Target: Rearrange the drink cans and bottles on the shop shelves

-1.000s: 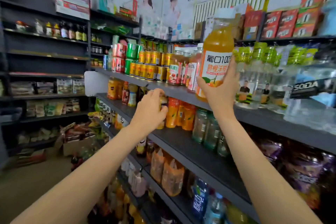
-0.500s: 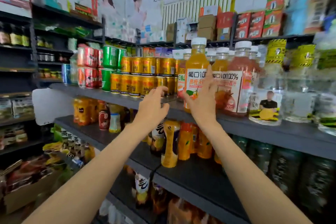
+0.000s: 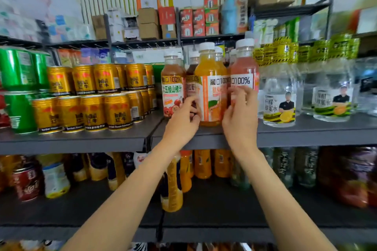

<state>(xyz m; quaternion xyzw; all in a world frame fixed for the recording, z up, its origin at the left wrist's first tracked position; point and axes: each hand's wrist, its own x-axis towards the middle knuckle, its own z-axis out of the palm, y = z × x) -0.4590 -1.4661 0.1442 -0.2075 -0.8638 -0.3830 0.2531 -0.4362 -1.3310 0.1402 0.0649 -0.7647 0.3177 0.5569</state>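
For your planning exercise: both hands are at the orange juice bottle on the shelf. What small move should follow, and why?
Probably nudge the orange juice bottle back, in line with its neighbours: it stands at the shelf edge, left hand and right hand flanking it.

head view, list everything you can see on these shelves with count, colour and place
gold cans: many, two stacked tiers, middle shelf left
green cans: several, far left
orange juice bottle: one, white cap, middle shelf centre, between both hands
red juice bottles: several, flanking and behind it
clear lemon water bottles: several, yellow-black labels, right
mixed bottles: many, mostly orange, lower shelf
boxes: many, brown and red, top shelf
left hand: fingers at bottle's left
right hand: fingers at bottle's right
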